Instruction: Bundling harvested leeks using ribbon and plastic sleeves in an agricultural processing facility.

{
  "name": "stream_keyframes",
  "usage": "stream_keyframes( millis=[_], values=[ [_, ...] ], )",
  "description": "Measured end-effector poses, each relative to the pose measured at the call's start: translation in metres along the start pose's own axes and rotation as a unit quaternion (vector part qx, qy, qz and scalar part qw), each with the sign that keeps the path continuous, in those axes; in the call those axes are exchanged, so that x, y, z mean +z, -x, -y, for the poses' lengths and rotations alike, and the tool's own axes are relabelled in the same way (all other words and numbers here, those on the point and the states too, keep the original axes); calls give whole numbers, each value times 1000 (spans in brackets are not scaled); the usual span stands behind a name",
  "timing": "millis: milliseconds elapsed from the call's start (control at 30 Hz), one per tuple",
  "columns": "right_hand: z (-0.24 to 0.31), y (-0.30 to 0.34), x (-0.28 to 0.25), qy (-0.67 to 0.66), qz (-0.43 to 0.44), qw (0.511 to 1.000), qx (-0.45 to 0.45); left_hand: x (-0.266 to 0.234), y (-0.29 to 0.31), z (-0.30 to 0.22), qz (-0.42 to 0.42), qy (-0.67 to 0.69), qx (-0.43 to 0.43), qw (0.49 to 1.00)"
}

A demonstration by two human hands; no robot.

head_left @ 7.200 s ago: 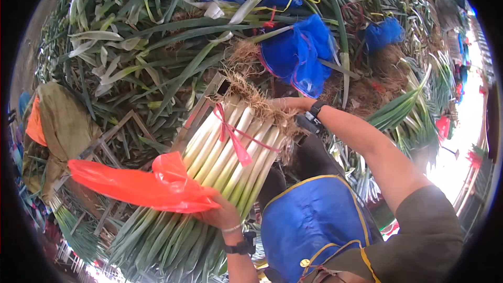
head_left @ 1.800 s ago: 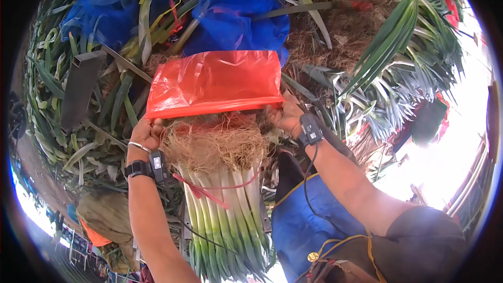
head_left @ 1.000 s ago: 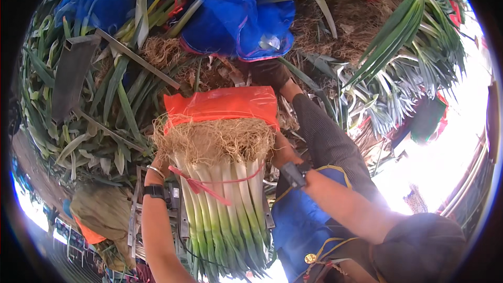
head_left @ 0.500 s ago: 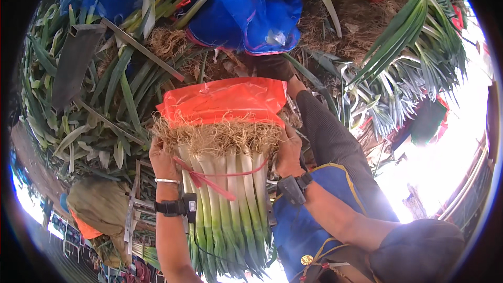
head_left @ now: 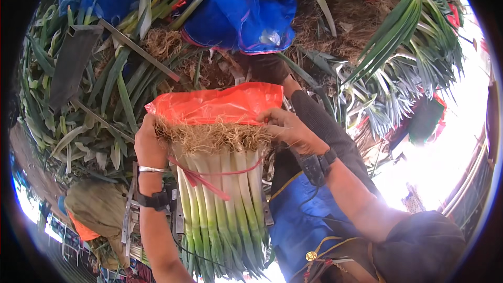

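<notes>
One red bag (head_left: pixel 215 106), mid-frame: right hand (head_left: pixel 292 130) pinching its edge, apparently to keep it against leek roots (head_left: pixel 215 136); left hand (head_left: pixel 150 149), grip hidden.

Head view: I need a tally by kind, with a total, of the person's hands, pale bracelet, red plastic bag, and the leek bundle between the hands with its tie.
Hands: 2 (left hand, right hand)
Pale bracelet: 1
Red plastic bag: 1
Leek bundle: 1
Pink tie: 1
Total: 6

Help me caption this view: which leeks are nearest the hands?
The bundle with the pink tie, between the left hand and right hand, with red plastic at its roots; the other leeks lie farther off.
</notes>
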State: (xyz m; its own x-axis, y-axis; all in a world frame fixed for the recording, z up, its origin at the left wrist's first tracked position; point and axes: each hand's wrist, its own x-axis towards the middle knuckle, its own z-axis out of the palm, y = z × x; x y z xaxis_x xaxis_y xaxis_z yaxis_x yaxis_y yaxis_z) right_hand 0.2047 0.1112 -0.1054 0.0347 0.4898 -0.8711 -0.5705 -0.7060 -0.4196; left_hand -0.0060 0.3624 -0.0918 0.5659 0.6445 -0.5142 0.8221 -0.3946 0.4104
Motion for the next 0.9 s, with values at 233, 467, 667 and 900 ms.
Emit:
stream_keyframes(
  millis=[233, 467, 667, 900],
  values=[
    [17, 12, 4, 107, 60, 989, -81, 22, 32, -9, -183, 96, -21, 978],
    [14, 13, 28, 257, -60, 953, -151, 32, 37, -22, -286, 137, -20, 948],
    [18, 17, 42, 310, -117, 932, -151, 38, 29, -23, -310, 204, -36, 928],
    [17, 27, 62, 359, -164, 906, -153, 15, 28, -29, -243, -58, 164, 954]
  ],
)
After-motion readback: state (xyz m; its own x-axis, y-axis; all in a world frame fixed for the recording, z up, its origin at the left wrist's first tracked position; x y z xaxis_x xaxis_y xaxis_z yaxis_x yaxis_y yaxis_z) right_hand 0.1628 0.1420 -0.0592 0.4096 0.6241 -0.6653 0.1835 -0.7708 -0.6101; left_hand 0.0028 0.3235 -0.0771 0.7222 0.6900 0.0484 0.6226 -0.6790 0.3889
